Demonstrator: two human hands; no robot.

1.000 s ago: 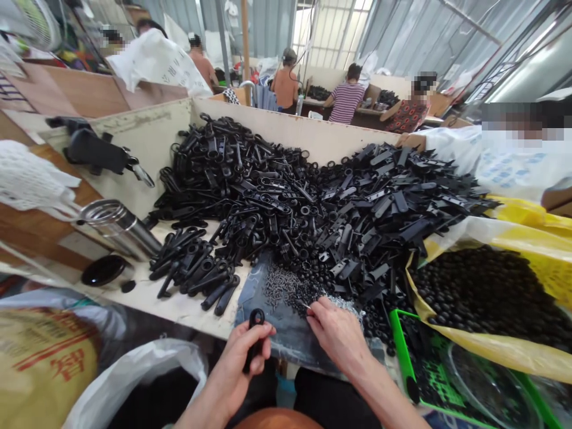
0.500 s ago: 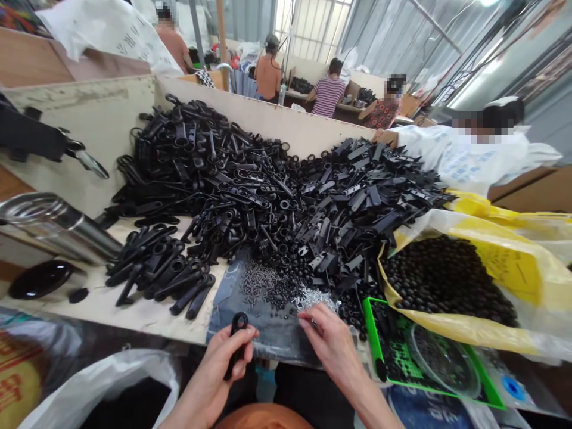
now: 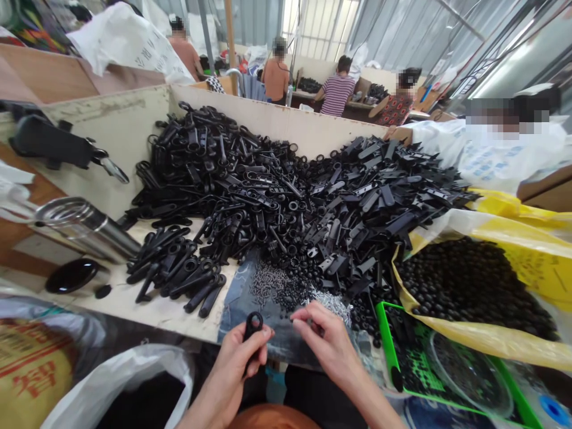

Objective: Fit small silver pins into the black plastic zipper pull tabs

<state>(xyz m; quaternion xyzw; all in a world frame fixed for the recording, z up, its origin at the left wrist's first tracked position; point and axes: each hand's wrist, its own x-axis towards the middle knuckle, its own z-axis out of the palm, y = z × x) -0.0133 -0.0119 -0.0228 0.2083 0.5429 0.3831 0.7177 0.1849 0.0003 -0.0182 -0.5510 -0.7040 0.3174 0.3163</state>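
My left hand (image 3: 239,360) is closed round a black plastic handle piece (image 3: 253,326) with a ring at its top, held upright at the table's near edge. My right hand (image 3: 322,339) is pinched at the fingertips just right of it, over a dark cloth (image 3: 241,298); what it pinches is too small to make out. Small metal screws (image 3: 333,301) and tiny black parts (image 3: 290,292) lie on the cloth ahead of my fingers. A large heap of black plastic parts (image 3: 286,190) fills the table behind.
A row of finished black handles (image 3: 179,274) lies left of the cloth. A steel flask (image 3: 84,229) and its black lid (image 3: 71,275) sit at far left. A yellow bag of black caps (image 3: 473,283) and a green tray (image 3: 447,369) stand right. A person in white (image 3: 487,155) sits opposite.
My right hand has lifted off the screw pile and moved left toward the handle, fingers pinched. The left hand still holds the handle. The camera shifted slightly.
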